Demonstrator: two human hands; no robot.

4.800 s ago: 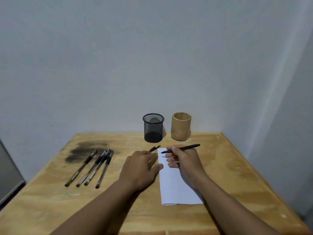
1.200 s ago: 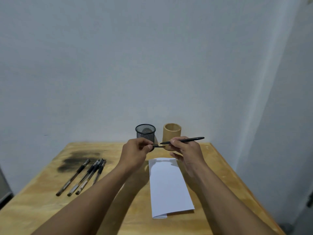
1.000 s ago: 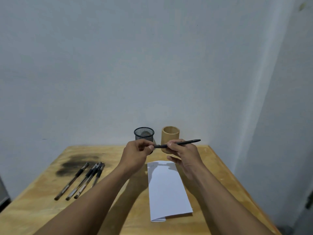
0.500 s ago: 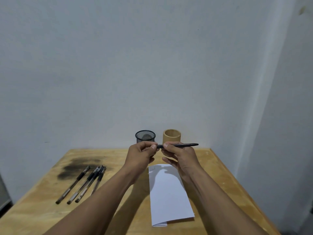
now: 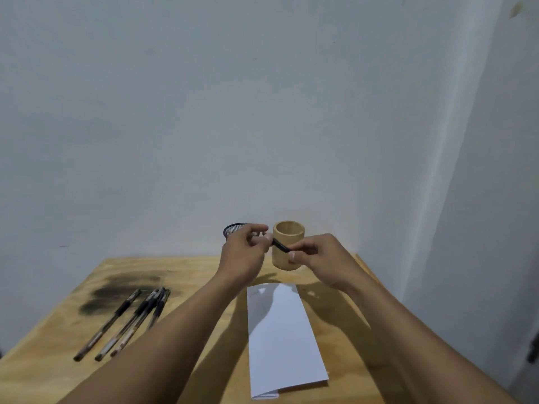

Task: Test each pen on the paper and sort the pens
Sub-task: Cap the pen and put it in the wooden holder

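Both hands are raised above the far end of the white folded paper (image 5: 284, 336). My left hand (image 5: 243, 253) and my right hand (image 5: 319, 258) each pinch an end of one black pen (image 5: 279, 245), which slants down to the right between them, in front of the bamboo cup (image 5: 288, 243). A black mesh cup (image 5: 233, 229) stands just left of the bamboo cup, mostly hidden behind my left hand. Several dark pens (image 5: 128, 322) lie side by side on the left of the wooden table (image 5: 58, 345).
A dark smudge (image 5: 116, 291) stains the table behind the loose pens. The grey wall rises right behind the two cups and along the table's right edge.
The pen was capped by my left hand and lifted off the paper. In the last half second my right hand slid right along the pen, which now tilts down toward it.
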